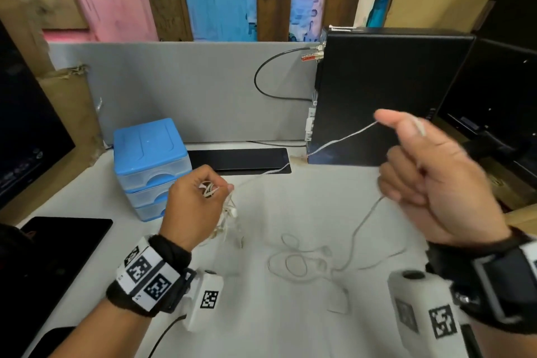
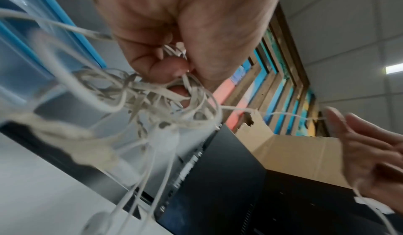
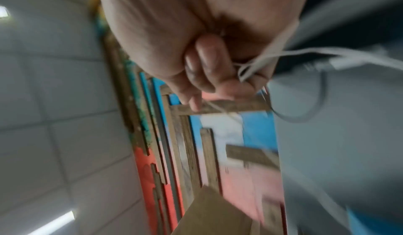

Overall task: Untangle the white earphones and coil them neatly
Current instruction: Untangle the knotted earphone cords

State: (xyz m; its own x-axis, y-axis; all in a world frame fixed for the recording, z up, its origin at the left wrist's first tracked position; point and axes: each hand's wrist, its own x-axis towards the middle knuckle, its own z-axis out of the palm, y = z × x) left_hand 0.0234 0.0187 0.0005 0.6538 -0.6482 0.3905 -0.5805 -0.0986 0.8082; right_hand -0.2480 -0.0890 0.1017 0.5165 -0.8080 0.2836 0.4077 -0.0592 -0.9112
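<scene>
Gripping earphones (image 1: pixel 334 144), seemingly: both hands

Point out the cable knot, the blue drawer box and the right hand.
cable knot (image 2: pixel 152 97), left wrist view, middle of the tangle
blue drawer box (image 1: pixel 146 142), head view, lid
right hand (image 1: pixel 436 180), head view, back of hand

The left hand (image 1: pixel 194 206) is held low with fingers curled tight into a pinch, while the right hand (image 1: pixel 436 180) is raised higher and off to the side, fingers folded in, thumb stuck out, both wrists strapped.
</scene>
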